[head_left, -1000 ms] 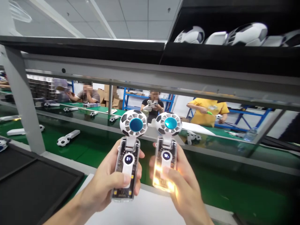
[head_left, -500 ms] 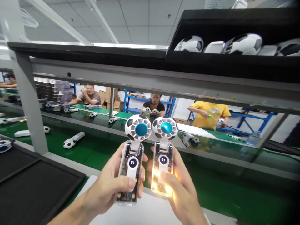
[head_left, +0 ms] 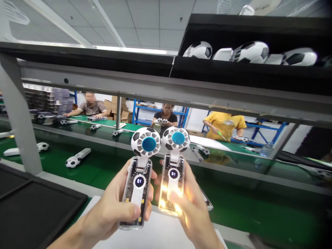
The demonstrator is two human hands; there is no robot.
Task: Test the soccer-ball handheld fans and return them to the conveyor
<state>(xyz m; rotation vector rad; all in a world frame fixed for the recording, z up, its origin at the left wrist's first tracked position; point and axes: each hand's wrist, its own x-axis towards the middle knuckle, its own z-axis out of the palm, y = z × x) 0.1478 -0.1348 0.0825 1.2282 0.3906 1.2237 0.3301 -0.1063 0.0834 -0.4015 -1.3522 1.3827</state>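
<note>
I hold two small hand-held fans upright, side by side, each with a football-patterned round head and a clear handle. My left hand (head_left: 114, 211) is wrapped round the left fan (head_left: 138, 180), thumb on its white button; its small display reads 01. My right hand (head_left: 193, 211) grips the right fan (head_left: 172, 176), whose handle glows warm yellow under my thumb. The two fan heads nearly touch.
A white sheet (head_left: 160, 235) lies below my hands, a black tray (head_left: 33, 207) at the left. Beyond runs a green conveyor belt (head_left: 98, 166) with more fans (head_left: 76, 157). A black shelf (head_left: 249, 69) above holds fans. Three people work across the belt.
The two fans have come closer together and shifted slightly left. The right fan's display changed from 92 to 01. My view has tilted a little.
</note>
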